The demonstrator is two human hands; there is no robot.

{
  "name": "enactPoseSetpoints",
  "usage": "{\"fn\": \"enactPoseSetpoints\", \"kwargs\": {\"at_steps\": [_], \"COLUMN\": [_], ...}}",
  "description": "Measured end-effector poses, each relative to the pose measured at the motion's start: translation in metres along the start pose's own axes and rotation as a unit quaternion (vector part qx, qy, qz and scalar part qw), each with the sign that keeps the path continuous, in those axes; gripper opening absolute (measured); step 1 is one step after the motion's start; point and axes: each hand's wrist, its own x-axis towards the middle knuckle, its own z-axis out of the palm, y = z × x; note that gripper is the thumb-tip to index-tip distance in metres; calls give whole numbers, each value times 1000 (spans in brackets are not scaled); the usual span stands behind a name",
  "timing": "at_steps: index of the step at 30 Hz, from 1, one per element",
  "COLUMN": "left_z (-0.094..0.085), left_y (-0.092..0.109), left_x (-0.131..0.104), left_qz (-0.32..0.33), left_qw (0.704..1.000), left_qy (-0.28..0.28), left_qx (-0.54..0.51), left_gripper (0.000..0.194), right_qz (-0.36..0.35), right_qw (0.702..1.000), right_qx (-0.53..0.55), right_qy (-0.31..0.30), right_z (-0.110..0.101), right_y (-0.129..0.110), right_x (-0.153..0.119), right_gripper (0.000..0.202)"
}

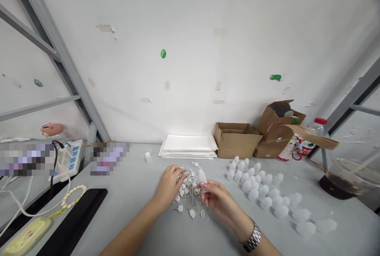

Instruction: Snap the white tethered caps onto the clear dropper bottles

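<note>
A loose pile of small white caps with thin straps (186,188) lies at the middle front of the grey table. My left hand (170,184) rests over the pile's left side, fingers curled onto the pieces; what it grips, if anything, is hidden. My right hand (214,196), wearing a metal watch, pinches a small translucent white bottle (202,176) at the pile's right edge. Many similar translucent white bottles (264,191) stand in rough rows to the right. One more small bottle with a strap (148,156) stands alone at the back left.
White flat packets (190,143) are stacked by the wall, beside a cardboard box (237,141) and a brown paper bag (271,137). A cup of dark drink (338,184) stands far right. A black pad (75,220), a power strip (69,159) and cables lie left.
</note>
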Motion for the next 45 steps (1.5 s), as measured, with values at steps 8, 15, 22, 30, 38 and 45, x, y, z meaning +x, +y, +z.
{"fn": "enactPoseSetpoints", "kwargs": {"at_steps": [8,15,22,30,38,45], "left_z": [-36,-41,-35,-36,-20,-11], "left_y": [11,12,9,10,23,16], "left_x": [4,-3,-1,3,2,-2], "left_qz": [-9,12,-6,-27,-173,-136], "left_qw": [994,960,967,991,934,955], "left_qy": [-111,-279,-246,-134,-11,92], "left_qx": [-8,35,61,10,-312,-246], "left_gripper": [18,18,7,14,27,16], "right_qz": [-4,0,-1,3,-36,-55], "right_qw": [1000,1000,1000,997,949,911], "right_qx": [14,9,-2,-73,-297,-382], "right_qy": [17,20,19,40,101,147], "right_z": [-5,-4,-3,-4,-6,1], "right_y": [-2,-1,1,2,26,25], "right_x": [1,2,3,4,11,6], "right_gripper": [25,25,23,26,36,27]}}
